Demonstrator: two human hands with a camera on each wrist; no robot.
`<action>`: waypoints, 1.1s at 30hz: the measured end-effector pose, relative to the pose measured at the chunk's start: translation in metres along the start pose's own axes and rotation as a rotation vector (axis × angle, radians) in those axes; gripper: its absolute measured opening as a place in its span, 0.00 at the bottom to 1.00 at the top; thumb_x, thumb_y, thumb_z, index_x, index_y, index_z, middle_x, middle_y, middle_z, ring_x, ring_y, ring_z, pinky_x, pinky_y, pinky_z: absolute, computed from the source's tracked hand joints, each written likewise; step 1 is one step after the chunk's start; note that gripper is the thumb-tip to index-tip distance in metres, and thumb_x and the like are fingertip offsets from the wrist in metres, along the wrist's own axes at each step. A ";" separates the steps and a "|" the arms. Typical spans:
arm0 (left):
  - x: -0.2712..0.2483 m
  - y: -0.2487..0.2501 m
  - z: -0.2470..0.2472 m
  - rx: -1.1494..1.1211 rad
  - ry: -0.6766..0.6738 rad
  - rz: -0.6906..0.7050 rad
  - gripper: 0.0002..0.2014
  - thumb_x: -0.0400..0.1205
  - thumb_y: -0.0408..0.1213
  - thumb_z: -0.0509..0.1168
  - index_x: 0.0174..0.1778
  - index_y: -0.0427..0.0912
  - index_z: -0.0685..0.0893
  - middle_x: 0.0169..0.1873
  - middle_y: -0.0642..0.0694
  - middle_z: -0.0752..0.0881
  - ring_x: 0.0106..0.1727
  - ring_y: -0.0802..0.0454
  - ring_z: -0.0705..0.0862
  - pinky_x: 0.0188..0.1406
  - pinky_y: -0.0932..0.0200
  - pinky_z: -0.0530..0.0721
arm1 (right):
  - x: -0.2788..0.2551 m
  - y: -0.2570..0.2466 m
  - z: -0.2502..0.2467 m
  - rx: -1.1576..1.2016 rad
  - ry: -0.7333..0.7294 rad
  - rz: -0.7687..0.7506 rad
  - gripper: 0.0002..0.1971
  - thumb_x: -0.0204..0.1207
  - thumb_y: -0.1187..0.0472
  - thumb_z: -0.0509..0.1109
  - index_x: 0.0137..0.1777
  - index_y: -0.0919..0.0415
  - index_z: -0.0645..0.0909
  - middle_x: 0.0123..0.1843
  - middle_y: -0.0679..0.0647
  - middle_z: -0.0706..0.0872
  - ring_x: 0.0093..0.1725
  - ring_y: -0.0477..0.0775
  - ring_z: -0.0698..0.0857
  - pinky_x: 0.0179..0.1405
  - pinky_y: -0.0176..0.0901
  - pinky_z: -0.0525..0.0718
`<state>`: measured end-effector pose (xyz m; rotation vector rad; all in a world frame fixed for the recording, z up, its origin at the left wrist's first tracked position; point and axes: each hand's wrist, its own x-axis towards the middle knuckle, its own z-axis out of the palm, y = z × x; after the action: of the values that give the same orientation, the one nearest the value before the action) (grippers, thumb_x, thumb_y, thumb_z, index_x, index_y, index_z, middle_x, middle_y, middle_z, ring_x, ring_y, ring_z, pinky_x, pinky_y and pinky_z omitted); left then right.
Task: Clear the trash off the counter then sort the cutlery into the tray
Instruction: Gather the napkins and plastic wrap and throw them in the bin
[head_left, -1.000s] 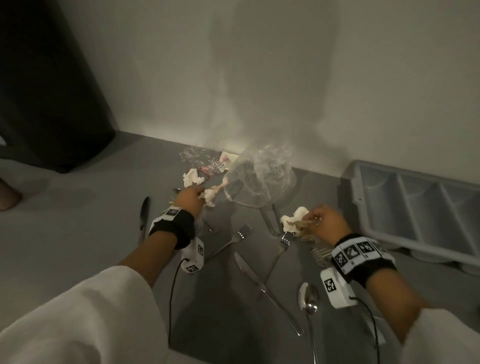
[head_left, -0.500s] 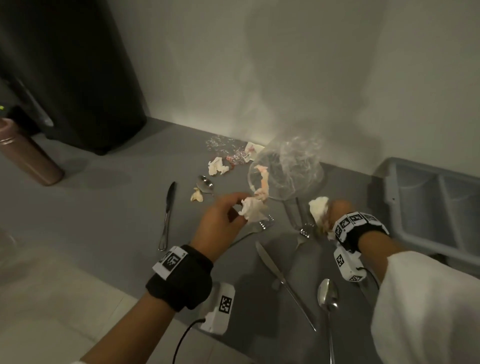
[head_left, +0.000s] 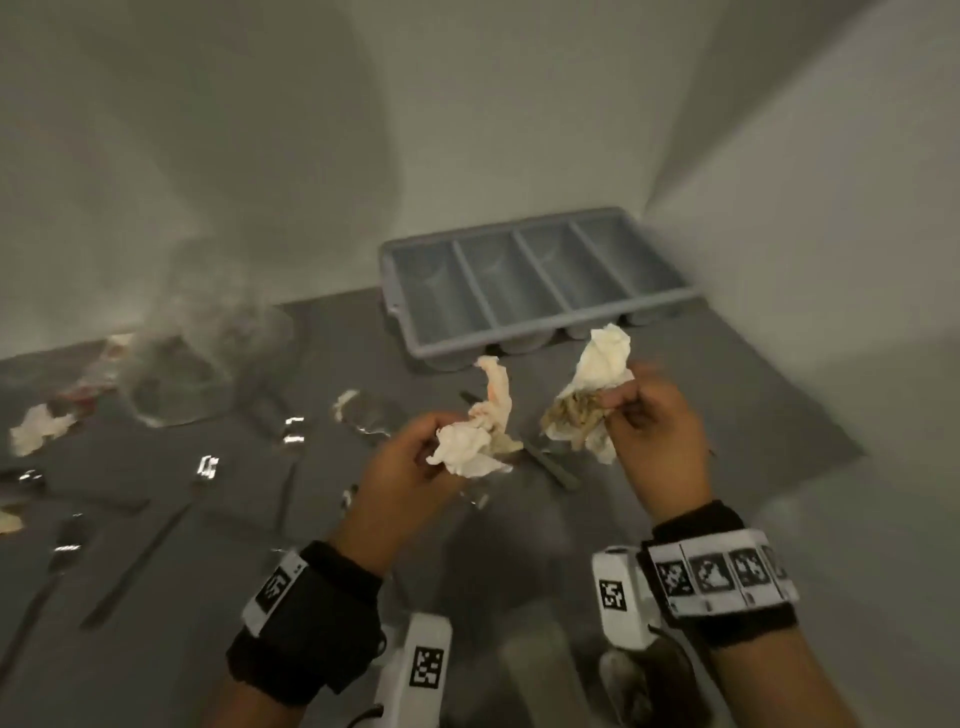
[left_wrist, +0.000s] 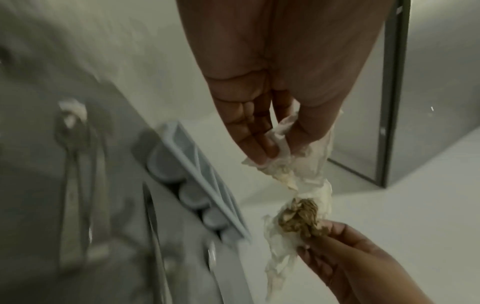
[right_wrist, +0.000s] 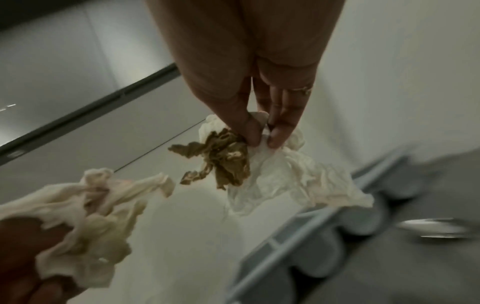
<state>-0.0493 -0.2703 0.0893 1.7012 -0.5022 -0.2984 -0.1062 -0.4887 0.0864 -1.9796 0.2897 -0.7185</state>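
Motion blur smears the clear container (head_left: 208, 358) and the cutlery (head_left: 130, 551) at left beyond telling.

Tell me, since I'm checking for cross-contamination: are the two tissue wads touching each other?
Apart. In the right wrist view, pale background shows between the left hand's wad and the stained wad pinched by the right hand.

Counter (head_left: 156, 519): flat mid-grey. Cutlery tray (head_left: 540, 322): pale blue-grey, four compartments same shade. Wall (head_left: 467, 130): off-white, soft grey shadows. Tissue in left hand (head_left: 470, 447): white, faint orange-pink tinge along upper twist. Tissue in right hand (head_left: 597, 395): white above, brown-olive stain at lower bunch. Crumpled tissue far left on counter (head_left: 39, 434): white. Wristbands (head_left: 306, 618): black, white tags with black square-code patterns. Scattered cutlery (head_left: 208, 467): silver, bright glints.
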 end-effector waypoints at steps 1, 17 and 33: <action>-0.003 0.001 0.035 0.000 -0.096 -0.002 0.14 0.65 0.38 0.76 0.42 0.59 0.83 0.37 0.66 0.89 0.39 0.69 0.84 0.40 0.72 0.82 | -0.027 0.011 -0.037 -0.039 0.062 0.062 0.24 0.65 0.79 0.69 0.31 0.43 0.77 0.47 0.39 0.83 0.46 0.31 0.82 0.44 0.19 0.77; -0.066 -0.190 0.415 0.693 -1.099 -0.267 0.09 0.78 0.30 0.63 0.49 0.28 0.81 0.52 0.29 0.85 0.54 0.36 0.84 0.50 0.50 0.80 | -0.354 0.228 -0.200 -0.373 0.682 1.098 0.17 0.70 0.75 0.68 0.31 0.50 0.78 0.47 0.54 0.83 0.49 0.58 0.83 0.52 0.48 0.81; -0.072 -0.455 0.506 0.908 -1.312 -0.417 0.21 0.81 0.37 0.62 0.71 0.41 0.72 0.67 0.36 0.79 0.65 0.37 0.79 0.64 0.52 0.77 | -0.433 0.430 -0.118 -0.294 0.592 1.315 0.15 0.66 0.78 0.65 0.32 0.57 0.82 0.46 0.53 0.82 0.45 0.51 0.80 0.42 0.17 0.73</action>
<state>-0.2730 -0.6135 -0.4589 2.3011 -1.3653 -1.7536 -0.4816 -0.5796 -0.4013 -1.3101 1.8939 -0.3317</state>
